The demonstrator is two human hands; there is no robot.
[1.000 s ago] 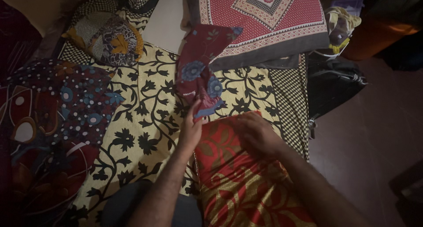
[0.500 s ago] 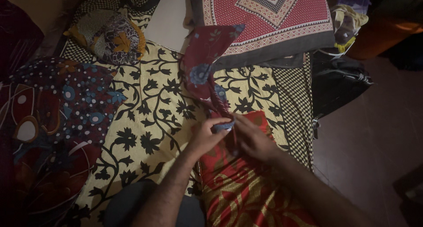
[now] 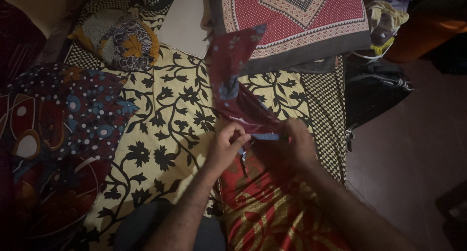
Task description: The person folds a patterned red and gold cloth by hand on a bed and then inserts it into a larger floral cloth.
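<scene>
A dark red garment (image 3: 232,75) with blue flowers stretches from my hands up toward the pillow. My left hand (image 3: 226,146) pinches its near edge, fingers closed on the cloth. My right hand (image 3: 292,144) grips the same edge just to the right, by a thin blue trim (image 3: 265,136). Below both hands a red cloth with gold leaf print (image 3: 272,212) lies over my lap. All of this rests on a cream bedsheet with black flowers and vines (image 3: 160,134).
A red patterned pillow (image 3: 296,17) lies at the top. A bundled patterned cloth (image 3: 119,39) sits at upper left, a dark dotted cloth (image 3: 53,129) covers the left. Dark bags (image 3: 374,90) and brown floor (image 3: 413,163) are to the right of the bed.
Both hands have come together on the garment's near edge. The garment has lifted and stretched out longer toward the pillow.
</scene>
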